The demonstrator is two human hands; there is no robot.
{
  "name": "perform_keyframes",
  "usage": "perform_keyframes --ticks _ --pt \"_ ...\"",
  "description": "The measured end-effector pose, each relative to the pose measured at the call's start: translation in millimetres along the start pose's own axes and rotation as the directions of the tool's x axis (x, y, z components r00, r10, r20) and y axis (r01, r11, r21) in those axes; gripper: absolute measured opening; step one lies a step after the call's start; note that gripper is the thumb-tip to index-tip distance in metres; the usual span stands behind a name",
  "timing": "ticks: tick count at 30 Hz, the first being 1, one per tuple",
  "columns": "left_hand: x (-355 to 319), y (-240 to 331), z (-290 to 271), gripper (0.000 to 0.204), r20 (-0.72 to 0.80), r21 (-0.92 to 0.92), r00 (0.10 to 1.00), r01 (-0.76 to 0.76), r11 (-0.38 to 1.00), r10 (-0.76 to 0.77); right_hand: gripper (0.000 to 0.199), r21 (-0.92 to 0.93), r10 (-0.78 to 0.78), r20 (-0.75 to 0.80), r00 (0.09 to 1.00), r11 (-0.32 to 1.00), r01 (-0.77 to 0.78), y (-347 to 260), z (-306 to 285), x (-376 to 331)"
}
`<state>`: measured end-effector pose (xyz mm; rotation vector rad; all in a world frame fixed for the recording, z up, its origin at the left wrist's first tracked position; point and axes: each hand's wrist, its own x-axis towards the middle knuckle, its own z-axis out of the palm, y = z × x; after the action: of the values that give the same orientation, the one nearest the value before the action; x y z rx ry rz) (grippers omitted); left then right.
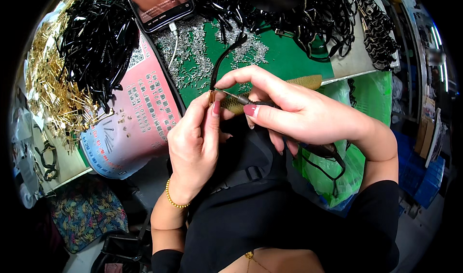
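My left hand pinches the gold-coloured end of a slim black eyeglass temple between thumb and fingertips. The rest of the temple curves up and away over the table. In my right hand is a thin screwdriver, held by thumb and fingers, with its tip at the gold end. The fingertips partly cover the spot where tip and piece meet. Below the right hand hangs a dark rounded piece with a thin black loop; whether it belongs to the screwdriver I cannot tell.
Small silver screw-like pieces lie scattered on a green mat. Black temples and gold wire-like parts are heaped at left. A phone with a white cable stands behind. Black frames pile up at far right; a green bag hangs below.
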<state>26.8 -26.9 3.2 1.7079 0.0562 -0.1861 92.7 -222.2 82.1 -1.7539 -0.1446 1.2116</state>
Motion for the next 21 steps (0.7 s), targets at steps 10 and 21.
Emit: perform_keyframes --ticks 10,21 --pt "3 -28 -4 0.043 0.039 0.553 0.76 -0.557 0.619 0.649 0.043 0.212 0.107 0.05 0.993 0.97 -0.115 -11 5 -11" --pt "-15 -15 -143 0.026 -0.485 0.644 0.759 -0.026 0.764 0.435 0.028 -0.923 -0.763 0.112 0.637 0.158 0.352 -61 47 108"
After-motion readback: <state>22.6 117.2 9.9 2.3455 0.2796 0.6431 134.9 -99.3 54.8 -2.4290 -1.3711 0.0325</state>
